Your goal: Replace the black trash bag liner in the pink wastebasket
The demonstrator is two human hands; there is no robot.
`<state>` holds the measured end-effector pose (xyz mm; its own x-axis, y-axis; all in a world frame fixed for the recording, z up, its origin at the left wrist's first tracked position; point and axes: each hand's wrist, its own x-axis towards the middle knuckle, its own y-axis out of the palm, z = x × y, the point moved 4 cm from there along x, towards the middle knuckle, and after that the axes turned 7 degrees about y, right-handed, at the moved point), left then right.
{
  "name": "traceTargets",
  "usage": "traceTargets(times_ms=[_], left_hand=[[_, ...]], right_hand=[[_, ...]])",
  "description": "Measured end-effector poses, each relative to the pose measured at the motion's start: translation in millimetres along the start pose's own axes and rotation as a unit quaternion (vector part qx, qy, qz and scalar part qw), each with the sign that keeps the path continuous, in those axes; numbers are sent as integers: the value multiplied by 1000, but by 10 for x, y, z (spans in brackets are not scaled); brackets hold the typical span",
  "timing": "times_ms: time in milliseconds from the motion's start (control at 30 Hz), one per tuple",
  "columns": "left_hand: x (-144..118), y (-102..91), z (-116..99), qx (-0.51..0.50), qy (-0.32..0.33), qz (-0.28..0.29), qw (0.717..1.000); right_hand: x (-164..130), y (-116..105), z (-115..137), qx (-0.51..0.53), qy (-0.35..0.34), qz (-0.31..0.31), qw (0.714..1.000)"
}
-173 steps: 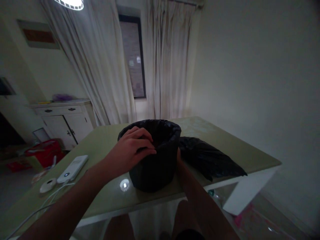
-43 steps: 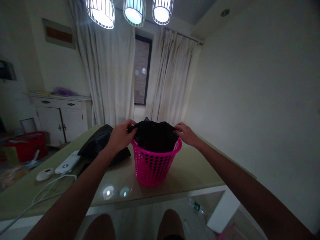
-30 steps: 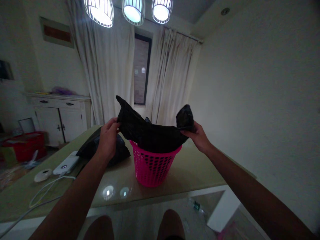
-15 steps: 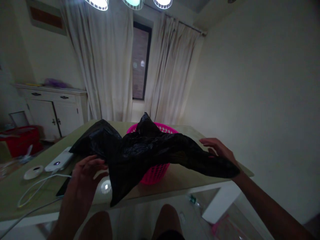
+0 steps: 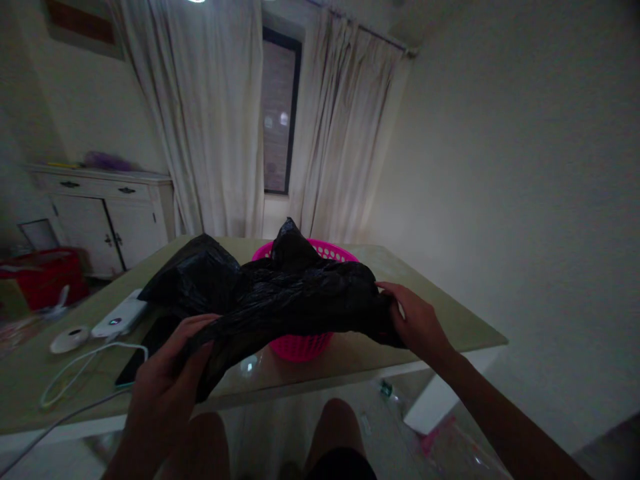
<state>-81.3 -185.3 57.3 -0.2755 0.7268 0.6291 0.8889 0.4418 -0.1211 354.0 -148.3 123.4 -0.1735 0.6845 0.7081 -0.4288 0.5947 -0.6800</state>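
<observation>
**Hands holding a black bag out of the pink basket**

Left hand [image 5: 167,387] is closed on one crumpled end of a black plastic bag [image 5: 295,300], low and close to the body, while the right hand [image 5: 417,323] pinches the other end out to the side. Between them the bag hangs bunched and stretched in the air, in front of and partly above a pink perforated basket [image 5: 300,343] that stands on the table [image 5: 450,313]. Judging from how things lie, the bag is free of the basket, whose visible rim and wall carry no liner; the bag itself is neither folded nor laid down. A second heap of black plastic [image 5: 193,280] lies on the table to the left, just beside the basket. Further left sit a dark phone [image 5: 145,347], a white power bank [image 5: 120,318], a round white puck [image 5: 69,339] and a looping white cable [image 5: 75,377].
</observation>
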Motion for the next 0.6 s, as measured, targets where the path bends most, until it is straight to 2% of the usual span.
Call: traceTargets(times_ms=[67, 133, 200, 300, 333, 367, 433, 500, 600], left_hand=[[0, 6, 37, -99, -129, 7, 987], [48, 20, 25, -162, -197, -23, 967], [189, 36, -22, -162, -191, -41, 967], [554, 90, -125, -68, -104, -35, 992], [694, 128, -161, -32, -70, -34, 996], [831, 181, -194, -4, -41, -34, 999], [1071, 341, -219, 2, -16, -11, 1000], [1232, 544, -182, -31, -33, 46, 998], [1324, 744, -91, -39, -37, 92, 994]], right_hand=[[21, -87, 58, 29, 5, -45, 999], [61, -203, 156, 75, 12, -72, 995], [117, -286, 287, 81, -42, -64, 994], [206, -288, 421, -34, -222, -44, 973], [253, -256, 401, -69, -251, -42, 965], [317, -220, 346, -86, -247, -44, 964], [461, -146, 182, -64, -179, -51, 980], [550, -69, 33, -10, -114, -58, 992], [543, 41, -68, 37, -80, -48, 995]])
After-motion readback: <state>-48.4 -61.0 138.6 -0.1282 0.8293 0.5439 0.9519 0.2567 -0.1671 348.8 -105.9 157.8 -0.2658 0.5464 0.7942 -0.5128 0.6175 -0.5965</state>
